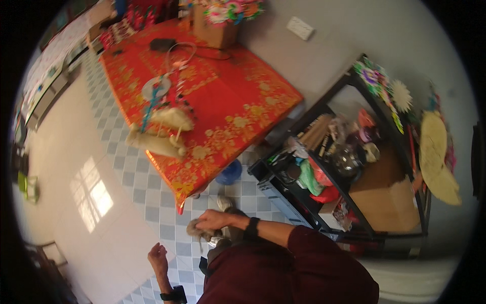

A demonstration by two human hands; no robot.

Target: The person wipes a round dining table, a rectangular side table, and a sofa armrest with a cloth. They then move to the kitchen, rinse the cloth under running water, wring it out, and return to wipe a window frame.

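Observation:
My right hand (212,220) is closed on a grey-brown fuzzy item (196,228), held low over the floor just below the table's near corner; a thin strand hangs from it, and its exact kind cannot be told. Off to the left, my left hand (157,256) is raised with loosely bent fingers and nothing visible in it. Both wrists wear black bands. A red tablecloth with gold flowers (228,98) covers the table. Near its left edge lie cream-coloured, padded-looking pieces (159,146), beside a blue cord (150,108) and a pale disc (156,88).
A black shelving unit (326,167) stands at the right, holding bags, a clear round container (347,159) and a cardboard box (387,205). Under the table's edge is a blue round object (229,173). A black adapter (162,45) with cable lies at the table's back.

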